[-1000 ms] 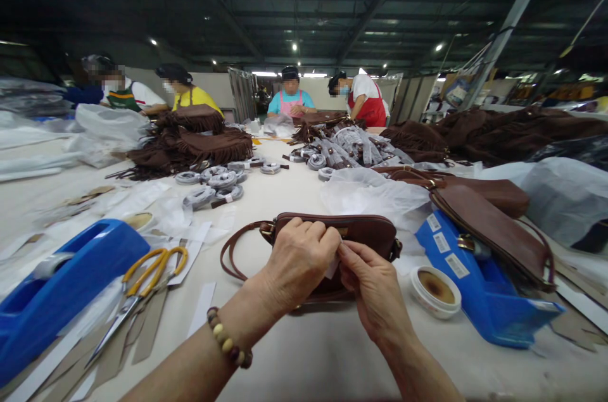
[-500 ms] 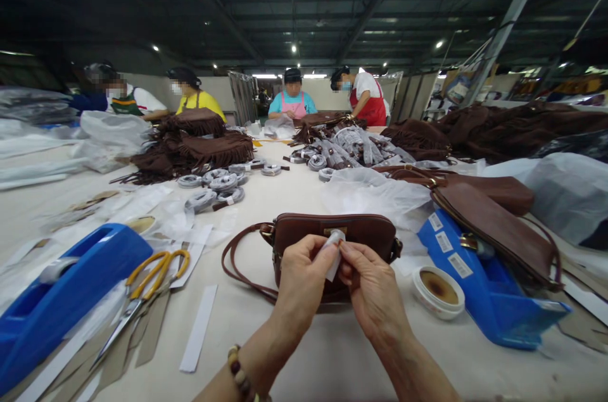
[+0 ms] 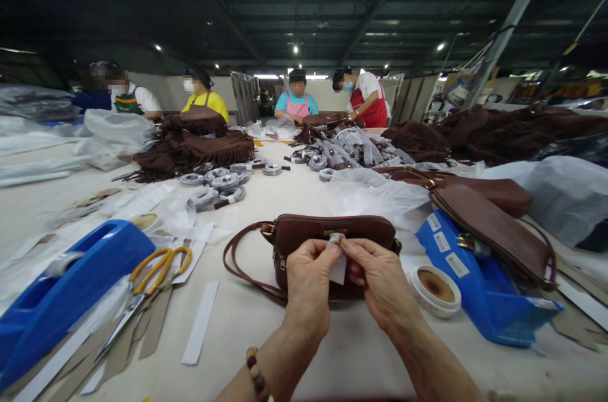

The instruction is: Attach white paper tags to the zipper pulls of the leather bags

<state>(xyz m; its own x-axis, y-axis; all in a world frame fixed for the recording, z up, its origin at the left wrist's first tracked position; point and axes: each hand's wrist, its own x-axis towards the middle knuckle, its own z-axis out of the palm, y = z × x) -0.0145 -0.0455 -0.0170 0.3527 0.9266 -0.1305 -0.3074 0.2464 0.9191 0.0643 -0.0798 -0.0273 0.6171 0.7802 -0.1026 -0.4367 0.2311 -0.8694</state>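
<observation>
A small brown leather handbag (image 3: 304, 228) stands upright on the table, its thin strap (image 3: 231, 270) looped out to the left. In front of it, my left hand (image 3: 308, 278) and my right hand (image 3: 382, 275) meet at the fingertips. Both pinch a small piece of white tissue paper (image 3: 337, 269), which hangs down between them over the bag's front. A tiny reddish-brown bit shows at the pinch, too small to name. The bag's lower front is partly hidden behind my hands.
Yellow-handled scissors (image 3: 159, 272) and a blue tape dispenser (image 3: 90, 291) lie left; another blue dispenser (image 3: 489, 301) and a round tub (image 3: 434, 290) stand right. Brown bags (image 3: 494, 231) lie beyond. Fringed bags (image 3: 204, 147) and wrapped straps (image 3: 225, 180) are piled farther back, near several co-workers.
My fingertips have shifted slightly on the tissue paper, and its lower end now hangs straighter and shows wider. The handbag stays in place; the view has moved a little.
</observation>
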